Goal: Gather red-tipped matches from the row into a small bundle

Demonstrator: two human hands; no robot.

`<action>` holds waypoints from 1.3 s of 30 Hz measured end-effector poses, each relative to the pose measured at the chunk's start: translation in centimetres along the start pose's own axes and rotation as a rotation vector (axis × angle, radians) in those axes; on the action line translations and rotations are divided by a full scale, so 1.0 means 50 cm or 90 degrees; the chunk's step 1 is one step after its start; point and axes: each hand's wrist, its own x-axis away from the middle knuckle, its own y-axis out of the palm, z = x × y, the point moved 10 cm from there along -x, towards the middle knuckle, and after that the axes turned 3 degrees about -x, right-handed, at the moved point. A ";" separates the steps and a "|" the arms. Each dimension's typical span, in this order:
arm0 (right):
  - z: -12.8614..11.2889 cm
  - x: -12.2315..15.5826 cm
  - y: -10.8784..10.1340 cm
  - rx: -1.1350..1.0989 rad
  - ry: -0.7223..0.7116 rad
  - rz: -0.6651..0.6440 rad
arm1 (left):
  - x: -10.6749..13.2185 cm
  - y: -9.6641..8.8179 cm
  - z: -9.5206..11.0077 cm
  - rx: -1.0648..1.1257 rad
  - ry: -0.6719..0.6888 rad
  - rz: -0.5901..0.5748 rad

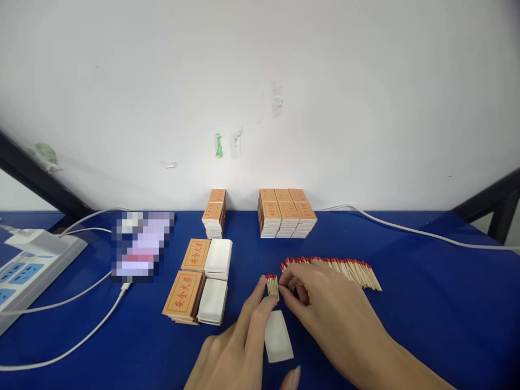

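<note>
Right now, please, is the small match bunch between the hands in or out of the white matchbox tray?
Out: the match bunch lies on the blue table, beyond the white matchbox tray.

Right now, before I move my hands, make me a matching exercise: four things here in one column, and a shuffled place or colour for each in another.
1. Larger block of matchboxes
2. Lone tray
3. Small bunch of matches
4. Long row of matches

A. Partly hidden by the right hand
B. Between both hands' fingertips
C. Standing by the wall
D. Plain white

Pairs: 1-C, 2-D, 3-B, 4-A
</note>
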 end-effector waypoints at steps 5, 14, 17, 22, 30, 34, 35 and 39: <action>0.001 0.000 0.003 -0.003 0.006 -0.013 | -0.010 0.003 0.007 0.018 0.041 -0.040; -0.006 0.005 -0.002 -0.005 -0.037 0.022 | -0.004 -0.027 0.018 0.011 0.025 -0.012; -0.005 0.003 -0.001 -0.007 -0.032 0.023 | -0.002 -0.032 0.023 0.017 0.005 0.008; -0.001 0.002 0.002 -0.007 -0.011 0.002 | -0.004 -0.039 0.025 0.018 -0.009 0.023; -0.031 0.015 -0.011 -0.057 -0.091 0.065 | 0.002 -0.048 0.021 0.022 -0.018 0.026; -0.043 0.016 -0.002 -0.081 -0.104 0.037 | 0.004 -0.051 0.021 0.038 -0.020 0.027; -0.044 0.016 0.000 -0.081 -0.103 0.031 | 0.003 -0.052 0.021 0.042 -0.021 0.027; -0.040 0.016 0.003 -0.081 -0.096 0.027 | 0.003 -0.061 0.023 0.063 -0.030 0.028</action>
